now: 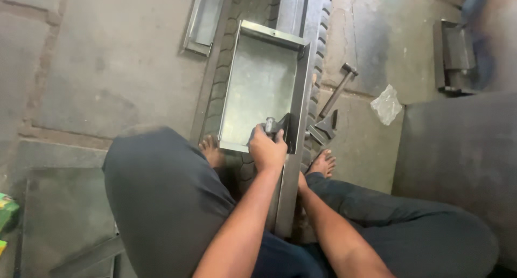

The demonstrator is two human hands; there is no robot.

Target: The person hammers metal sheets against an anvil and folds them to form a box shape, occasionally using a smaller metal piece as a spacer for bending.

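I am gripping a small dark tool [277,124] in my left hand [266,148], fingers curled tight around it, pressing it at the near right corner of the shallow metal tray [258,84]. The tray is lying on a tyre [229,46] between my 2 bare feet. My right hand [301,182] is mostly hiding behind a steel bar [291,181]; I cannot tell its fingers. A hammer [336,92] is lying just right.

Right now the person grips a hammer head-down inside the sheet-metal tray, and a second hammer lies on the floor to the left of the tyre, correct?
Not quite. The head view shows the second hammer lying on the floor to the right of the tyre, not left. The rest holds: the left hand grips a hammer inside the sheet-metal tray.
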